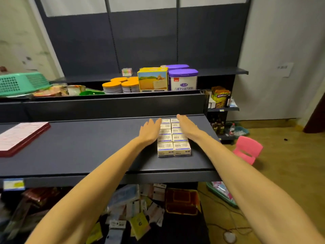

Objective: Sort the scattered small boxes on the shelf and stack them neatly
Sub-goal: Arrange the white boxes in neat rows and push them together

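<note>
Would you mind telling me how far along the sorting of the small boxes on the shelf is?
Nearly finished, it seems. Done: the small boxes sit in two tidy rows on the dark shelf, with no loose ones visible on it. In hand: the left hand and right hand lie flat against either side of the block, squaring it. Left: probably just letting go.

The small boxes (173,138) stand in two rows on the shelf (88,147), at its right part. The left hand (150,131) lies at their left side, the right hand (187,126) at their right.
</note>
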Demonstrator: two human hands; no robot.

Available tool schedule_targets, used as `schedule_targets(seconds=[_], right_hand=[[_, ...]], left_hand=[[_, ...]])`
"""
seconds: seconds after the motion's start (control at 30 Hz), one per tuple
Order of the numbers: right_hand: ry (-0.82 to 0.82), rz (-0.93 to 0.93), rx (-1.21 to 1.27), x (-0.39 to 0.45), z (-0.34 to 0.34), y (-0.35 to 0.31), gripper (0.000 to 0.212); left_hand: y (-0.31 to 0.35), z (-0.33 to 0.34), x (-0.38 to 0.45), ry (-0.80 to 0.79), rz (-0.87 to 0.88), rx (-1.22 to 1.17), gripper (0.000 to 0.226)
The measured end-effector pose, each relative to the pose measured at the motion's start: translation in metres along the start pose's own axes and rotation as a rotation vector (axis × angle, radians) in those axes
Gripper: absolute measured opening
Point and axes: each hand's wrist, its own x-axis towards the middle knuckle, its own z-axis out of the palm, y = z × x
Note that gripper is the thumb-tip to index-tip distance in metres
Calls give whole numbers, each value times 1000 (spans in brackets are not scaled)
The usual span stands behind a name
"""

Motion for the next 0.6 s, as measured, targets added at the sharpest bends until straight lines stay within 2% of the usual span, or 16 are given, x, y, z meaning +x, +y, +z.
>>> schedule_targets(seconds=[0.07,0.13,0.23,0.37,0.47,0.6], right_hand=[[-49,-22,-175,8,3,5,64],[-38,-41,-259,13,7,8,65],[-42,-54,-267,14,9,6,61],[-78,-47,-270,2,0,5,44],[-70,-95,-294,10,-1,4,55],[-101,-162,-438,22,1,-2,55]], left_hand=[[-2,1,3,-88,44,101,56],[-5,2,8,-131,60,126,58],[-10,7,12,-119,90,144,58],[-15,10,21,-115,93,198,60],[-15,9,25,-125,104,212,61],[-9,7,26,-37,99,172,66]])
